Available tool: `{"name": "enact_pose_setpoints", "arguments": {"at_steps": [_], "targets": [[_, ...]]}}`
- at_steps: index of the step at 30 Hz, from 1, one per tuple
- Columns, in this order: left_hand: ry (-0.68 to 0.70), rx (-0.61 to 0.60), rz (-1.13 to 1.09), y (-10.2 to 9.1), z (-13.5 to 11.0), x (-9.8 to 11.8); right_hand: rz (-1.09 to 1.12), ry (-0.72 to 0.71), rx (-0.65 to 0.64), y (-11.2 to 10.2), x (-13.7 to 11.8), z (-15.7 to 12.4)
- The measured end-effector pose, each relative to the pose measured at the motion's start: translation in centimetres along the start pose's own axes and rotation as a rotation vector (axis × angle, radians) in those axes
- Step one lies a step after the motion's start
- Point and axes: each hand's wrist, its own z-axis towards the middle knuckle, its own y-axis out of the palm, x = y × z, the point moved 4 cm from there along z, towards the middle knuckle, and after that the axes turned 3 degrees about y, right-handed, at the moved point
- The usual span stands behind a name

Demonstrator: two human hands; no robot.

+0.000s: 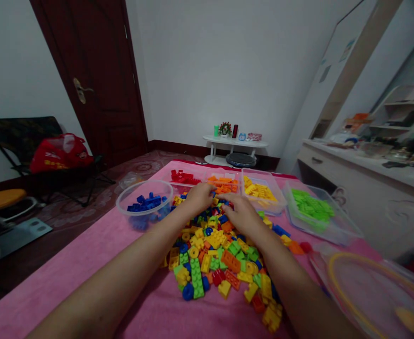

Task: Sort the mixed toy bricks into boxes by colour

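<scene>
Many studded plastic bricks (216, 239) lie heaped on soft-looking pink cloth (86, 254); the left hand (200, 197) and right hand (241, 211) are at the far side, fingertips partly hidden; I cannot tell whether either grips any.

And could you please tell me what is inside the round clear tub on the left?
Blue bricks lie heaped inside the round tub; the upper ones show, but whatever they cover cannot be seen.
</scene>
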Motion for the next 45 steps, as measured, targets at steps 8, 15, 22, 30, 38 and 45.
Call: {"name": "enact_pose_setpoints", "arguments": {"at_steps": [8, 15, 22, 30, 38, 45], "targets": [[0.03, -0.128, 0.131, 1.5, -1.2, -0.4, -0.236, -0.007, -0.21, 3.2, -0.4, -0.9], [0.094, -0.059, 0.069, 0.9, -1.9, -1.1, -0.244, 0.004, -0.206, 3.1, -0.2, -0.8], [0.005, 0.07, -0.031, 0.1, -1.8, -1.7, -0.076, 0.056, -0.082, 1.7, 0.5, -0.2], [-0.399, 0.091, -1.257, -0.8, -1.6, -0.3, 0.485, 0.218, 0.415, -2.4, 1.1, 0.3], [-0.503, -0.369, -1.887, 0.7, -2.6, 3.3, 0.594, 0.106, 0.454, -2.7, -0.6, 0.0], [-0.458, -0.349, -2.09, 1.2, -2.3, 3.8, 0.373, -0.101, 0.351, -2.0, -2.1, -0.1]]}}
